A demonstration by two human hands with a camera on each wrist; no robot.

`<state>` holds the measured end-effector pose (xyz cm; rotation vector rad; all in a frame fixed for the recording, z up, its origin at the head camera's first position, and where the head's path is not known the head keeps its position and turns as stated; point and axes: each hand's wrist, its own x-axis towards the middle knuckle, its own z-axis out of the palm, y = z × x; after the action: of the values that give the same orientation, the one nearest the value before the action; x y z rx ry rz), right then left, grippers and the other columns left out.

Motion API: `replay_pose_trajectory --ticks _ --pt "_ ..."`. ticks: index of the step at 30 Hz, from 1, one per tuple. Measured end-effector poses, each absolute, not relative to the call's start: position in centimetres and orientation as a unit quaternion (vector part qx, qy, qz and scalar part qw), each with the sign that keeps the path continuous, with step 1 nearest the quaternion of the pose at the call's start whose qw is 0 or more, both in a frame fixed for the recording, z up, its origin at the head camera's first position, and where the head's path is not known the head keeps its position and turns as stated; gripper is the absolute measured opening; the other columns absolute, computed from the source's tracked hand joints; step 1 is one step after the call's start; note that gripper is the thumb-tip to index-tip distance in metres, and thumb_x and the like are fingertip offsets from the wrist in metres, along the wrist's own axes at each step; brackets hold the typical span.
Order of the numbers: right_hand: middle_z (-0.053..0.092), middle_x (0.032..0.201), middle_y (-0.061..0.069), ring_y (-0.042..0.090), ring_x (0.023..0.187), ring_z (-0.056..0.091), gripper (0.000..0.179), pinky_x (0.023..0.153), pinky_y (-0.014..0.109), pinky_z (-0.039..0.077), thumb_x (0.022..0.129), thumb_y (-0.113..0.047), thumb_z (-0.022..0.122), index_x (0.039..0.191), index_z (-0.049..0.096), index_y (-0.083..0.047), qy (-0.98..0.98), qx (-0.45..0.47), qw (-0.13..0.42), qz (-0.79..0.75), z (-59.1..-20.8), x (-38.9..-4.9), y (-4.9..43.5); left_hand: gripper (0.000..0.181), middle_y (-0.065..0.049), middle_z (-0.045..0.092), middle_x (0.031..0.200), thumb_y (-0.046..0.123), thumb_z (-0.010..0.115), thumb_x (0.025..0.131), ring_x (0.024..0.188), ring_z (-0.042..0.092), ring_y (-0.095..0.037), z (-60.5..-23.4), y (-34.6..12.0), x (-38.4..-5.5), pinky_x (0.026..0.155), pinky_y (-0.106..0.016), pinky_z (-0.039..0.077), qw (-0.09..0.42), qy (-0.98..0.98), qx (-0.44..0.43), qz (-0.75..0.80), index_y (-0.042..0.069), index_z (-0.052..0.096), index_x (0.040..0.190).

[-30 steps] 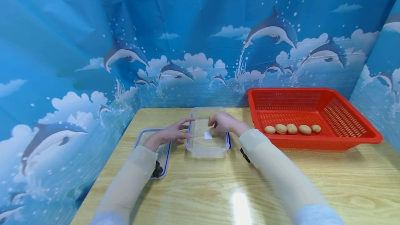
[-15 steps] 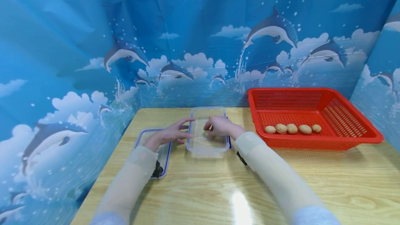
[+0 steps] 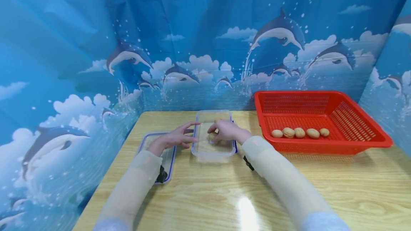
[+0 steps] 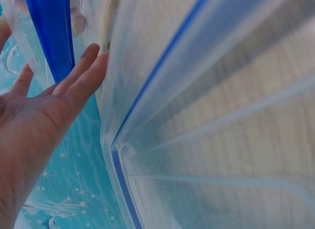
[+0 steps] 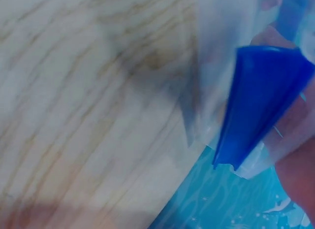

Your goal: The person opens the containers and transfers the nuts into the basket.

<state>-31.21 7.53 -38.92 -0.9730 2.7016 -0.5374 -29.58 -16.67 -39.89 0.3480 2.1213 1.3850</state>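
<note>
A clear plastic food container [image 3: 213,156] stands on the table at the middle, a blue clasp [image 5: 266,106] on its side in the right wrist view. My right hand [image 3: 226,130] reaches down into it, fingertips pinching a walnut [image 3: 212,137] near the container's floor. Another walnut [image 3: 218,120] shows partly behind that hand. My left hand [image 3: 177,136] has its fingers spread, tips at the container's left rim. In the left wrist view, the fingers [image 4: 81,83] lie extended along the clear wall. Under the left wrist lies a clear plastic lid [image 3: 172,159] with a blue edge.
A red slotted basket [image 3: 324,147] stands at the right, with several walnuts [image 3: 300,132] lined up along its near side. A curtain [image 3: 199,38] printed with dolphins hangs behind and beside the wooden table [image 3: 205,195].
My right hand has shifted slightly left inside the container with the walnut, covering the white label seen earlier. The left hand has stayed in place.
</note>
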Motion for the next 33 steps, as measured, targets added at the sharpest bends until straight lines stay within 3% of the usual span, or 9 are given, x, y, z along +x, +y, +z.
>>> replay_pose_trajectory --ticks 7,16,21,26,33 --pt "0.065 0.121 0.010 0.024 0.105 0.063 0.039 0.088 0.036 0.051 0.086 -0.013 0.076 0.123 0.066 -0.004 0.895 -0.336 0.117 -0.269 -36.9 -31.0 8.6 0.073 -0.020 0.011 0.159 0.017 0.066 0.094 0.142 0.020 -0.039 -39.6 -16.8 -29.4 0.093 -0.049 0.048 0.294 0.790 0.131 0.522 0.026 0.025 0.154" --pt "0.063 0.126 0.009 0.020 0.098 0.066 0.042 0.084 0.033 0.054 0.087 -0.014 0.074 0.128 0.064 -0.008 0.880 -0.308 0.107 -0.347 -33.6 -30.1 10.6 0.073 -0.021 0.011 0.158 0.017 0.066 0.094 0.141 0.022 -0.040 -39.7 -16.9 -29.5 0.093 -0.047 0.049 0.294 0.792 0.124 0.520 0.026 0.025 0.154" --pt "0.064 0.125 0.006 0.019 0.092 0.065 0.041 0.079 0.034 0.054 0.087 -0.018 0.075 0.127 0.065 -0.012 0.884 -0.280 0.075 -0.367 -32.6 -29.7 12.3 0.072 -0.022 0.011 0.158 0.016 0.065 0.094 0.140 0.024 -0.040 -39.7 -16.8 -29.6 0.087 -0.043 0.052 0.293 0.791 0.123 0.522 0.026 0.025 0.153" --pt "0.065 0.121 0.007 0.026 0.087 0.064 0.042 0.073 0.034 0.054 0.087 -0.019 0.075 0.128 0.065 -0.012 0.885 -0.242 0.055 -0.394 -31.9 -29.3 14.5 0.072 -0.020 0.011 0.159 0.014 0.065 0.094 0.140 0.027 -0.038 -39.8 -16.8 -29.6 0.083 -0.041 0.054 0.290 0.790 0.128 0.524 0.027 0.027 0.153" --pt "0.062 0.124 0.010 0.026 0.090 0.061 0.044 0.074 0.037 0.054 0.088 -0.018 0.074 0.130 0.063 -0.011 0.902 -0.202 0.036 -0.380 -30.2 -29.1 18.2 0.071 -0.019 0.012 0.159 0.015 0.065 0.094 0.140 0.025 -0.038 -40.0 -16.6 -29.6 0.083 -0.040 0.054 0.288 0.793 0.130 0.521 0.028 0.028 0.152"
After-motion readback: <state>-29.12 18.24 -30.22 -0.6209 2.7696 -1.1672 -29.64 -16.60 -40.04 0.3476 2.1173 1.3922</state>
